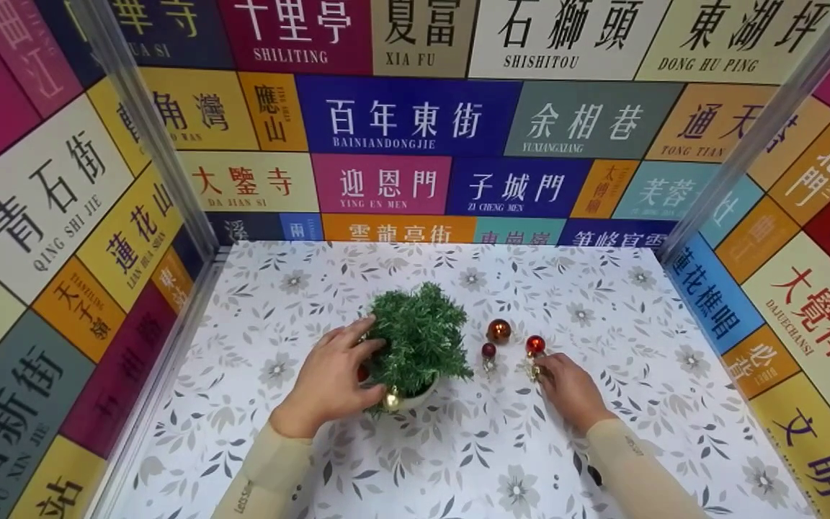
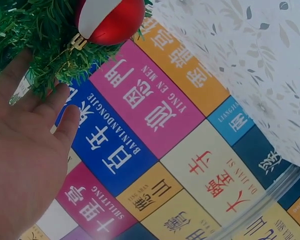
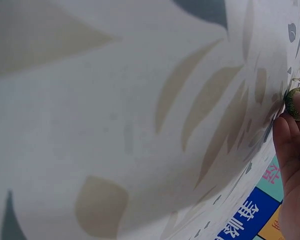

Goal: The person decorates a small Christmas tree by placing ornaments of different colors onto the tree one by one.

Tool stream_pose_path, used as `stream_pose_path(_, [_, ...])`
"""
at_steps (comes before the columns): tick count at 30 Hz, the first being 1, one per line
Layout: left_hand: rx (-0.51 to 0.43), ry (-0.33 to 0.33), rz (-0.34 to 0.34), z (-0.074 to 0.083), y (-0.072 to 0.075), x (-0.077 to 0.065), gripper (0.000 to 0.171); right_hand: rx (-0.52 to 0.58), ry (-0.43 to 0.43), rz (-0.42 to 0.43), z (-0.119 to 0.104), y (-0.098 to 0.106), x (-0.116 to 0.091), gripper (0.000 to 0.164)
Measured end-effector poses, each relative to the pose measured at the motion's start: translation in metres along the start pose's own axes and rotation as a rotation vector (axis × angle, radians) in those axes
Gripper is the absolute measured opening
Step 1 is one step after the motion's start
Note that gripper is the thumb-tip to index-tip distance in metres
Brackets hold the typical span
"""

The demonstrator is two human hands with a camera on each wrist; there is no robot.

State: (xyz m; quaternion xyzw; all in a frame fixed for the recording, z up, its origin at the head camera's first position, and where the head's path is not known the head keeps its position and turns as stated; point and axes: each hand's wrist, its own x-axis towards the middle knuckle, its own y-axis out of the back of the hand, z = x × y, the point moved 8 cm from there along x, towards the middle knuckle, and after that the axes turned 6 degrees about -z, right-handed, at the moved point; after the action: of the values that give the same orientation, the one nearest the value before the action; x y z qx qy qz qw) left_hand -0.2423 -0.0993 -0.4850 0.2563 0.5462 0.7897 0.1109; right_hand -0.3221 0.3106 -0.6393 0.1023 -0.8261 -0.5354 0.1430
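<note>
Right wrist, right hand (image 3: 294, 170) pinching glittery bauble (image 3: 290, 105)

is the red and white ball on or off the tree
On: in the left wrist view, the gold string of the ball runs into the tree.

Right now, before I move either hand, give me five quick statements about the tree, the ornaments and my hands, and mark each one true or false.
1. Your left hand is at the green tree. True.
2. Your right hand holds nothing. False: it pinches a small glittery ball.
3. A red-and-white ornament shows against the foliage in the left wrist view. True.
4. In the head view, the copper-coloured ball lies left of the tree. False: it lies to the right.
5. The table surface is plain white. False: it has a leaf and flower print.
</note>
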Motion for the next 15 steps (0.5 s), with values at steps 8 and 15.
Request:
stream_pose_path(8, [0.012, 0.001, -0.003, -0.0004, 0.0011, -0.0026, 0.063, 0.004, -0.021, -0.019, -0.0012, -0.0006, 0.0006, 0.031])
stream_pose_path(15, [0.006, -0.011, 0.003, 0.0002, 0.0018, -0.0008, 0.063, 0.045, -0.020, -0.015, -0.0007, 0.0030, -0.0007, 0.033])
